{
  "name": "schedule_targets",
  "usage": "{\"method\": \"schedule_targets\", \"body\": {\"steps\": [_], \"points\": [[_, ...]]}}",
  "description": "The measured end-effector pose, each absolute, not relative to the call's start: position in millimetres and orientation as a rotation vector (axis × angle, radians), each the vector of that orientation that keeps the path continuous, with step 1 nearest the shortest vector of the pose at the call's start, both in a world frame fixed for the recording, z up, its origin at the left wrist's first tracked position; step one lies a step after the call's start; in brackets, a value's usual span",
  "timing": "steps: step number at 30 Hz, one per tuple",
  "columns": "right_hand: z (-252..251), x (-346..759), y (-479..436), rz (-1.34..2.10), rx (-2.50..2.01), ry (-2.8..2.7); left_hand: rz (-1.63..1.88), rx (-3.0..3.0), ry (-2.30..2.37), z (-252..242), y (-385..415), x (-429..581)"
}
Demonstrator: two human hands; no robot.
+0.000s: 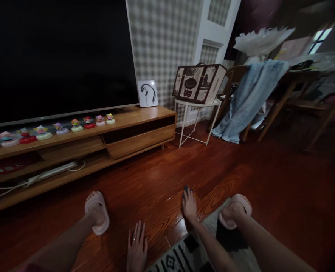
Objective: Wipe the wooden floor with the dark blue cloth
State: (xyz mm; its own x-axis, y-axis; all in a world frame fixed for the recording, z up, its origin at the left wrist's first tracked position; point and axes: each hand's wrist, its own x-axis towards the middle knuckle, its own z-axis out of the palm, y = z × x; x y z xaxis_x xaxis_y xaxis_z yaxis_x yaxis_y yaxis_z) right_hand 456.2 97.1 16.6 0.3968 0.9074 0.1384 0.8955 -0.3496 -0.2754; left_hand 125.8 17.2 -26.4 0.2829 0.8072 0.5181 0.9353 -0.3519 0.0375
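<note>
Reddish wood floor [156,177] runs under everything, with a black television [56,56] standing far left on a low wooden cabinet [141,145]. Near me lies a patterned rug [196,258]. Far right, blue jeans [247,94] drape over a chair; left of them, a closed suitcase-style box [196,83] sits on a white side table [181,101], its contents hidden. At the cabinet's right end leans a shut white box [148,93]. The cabinet's lower shelf holds a power strip [54,172] with cords. My left hand [137,249] is near, fingers slightly apart. Farther right, my right hand [189,204] keeps its fingers close together over a small dark object [186,188] at floor level; I cannot tell whether they grip it. Its visible end points far; my fingers hide its long axis.
</note>
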Motion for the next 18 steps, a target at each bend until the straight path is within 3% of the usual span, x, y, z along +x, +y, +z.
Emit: {"method": "schedule_targets", "body": {"steps": [5,10,18], "points": [[17.0,546.3,87.7,-0.106,-2.581,-1.070,-0.687,-2.294,-1.612,-31.4,18.7,124.4],[7.7,522.2,104.6,-0.117,-2.646,-0.805,-0.675,-2.322,-1.586,-37.9,21.8,122.2],[36.4,330.4,167.6,0.276,-2.302,-1.719,-0.608,-2.403,-1.716,-14.6,13.0,126.8]]}}
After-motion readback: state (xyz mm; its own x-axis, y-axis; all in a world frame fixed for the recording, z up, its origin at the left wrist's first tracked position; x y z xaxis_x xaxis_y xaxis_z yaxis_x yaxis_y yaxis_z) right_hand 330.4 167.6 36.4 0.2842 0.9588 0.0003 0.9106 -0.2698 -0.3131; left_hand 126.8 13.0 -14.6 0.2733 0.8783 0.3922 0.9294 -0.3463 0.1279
